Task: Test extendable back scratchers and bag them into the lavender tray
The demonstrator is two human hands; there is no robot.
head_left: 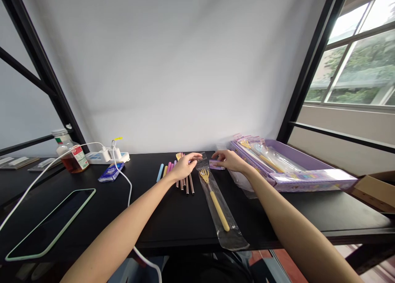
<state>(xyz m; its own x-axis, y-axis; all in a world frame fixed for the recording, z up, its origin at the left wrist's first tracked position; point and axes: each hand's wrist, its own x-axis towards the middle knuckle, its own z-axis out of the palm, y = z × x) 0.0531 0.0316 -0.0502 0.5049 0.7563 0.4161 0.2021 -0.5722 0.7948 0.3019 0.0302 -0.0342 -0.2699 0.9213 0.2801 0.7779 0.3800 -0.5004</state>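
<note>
Pale grey wall [185,68] rises behind a black bench [173,223], with a window [364,64] up at 2 o'clock. Near the bench's middle lies a fork with gold tines and a long, rounded yellow handle [217,202], flat inside a narrow clear plastic sleeve [232,237]. Its long axis runs from 11 to 5 o'clock: tines toward 11, handle end toward 5, the sleeve in line with it.

At the sleeve's upper end, the left hand [184,167] has its grip slightly parted, thumb below fingers; I cannot tell whether it pinches the film. Just across, the right hand [231,161] curls at a small flat purple packet [216,164], fingers touching it; how firmly its grip is closed, I cannot tell.

At 10 o'clock from the fork, partly behind the left hand, lie slim pastel handles [160,172] and coppery metal rods [187,185]. At 2 o'clock, an open purple cardboard box [314,185] holds more bagged yellow-handled forks [271,162].
</note>
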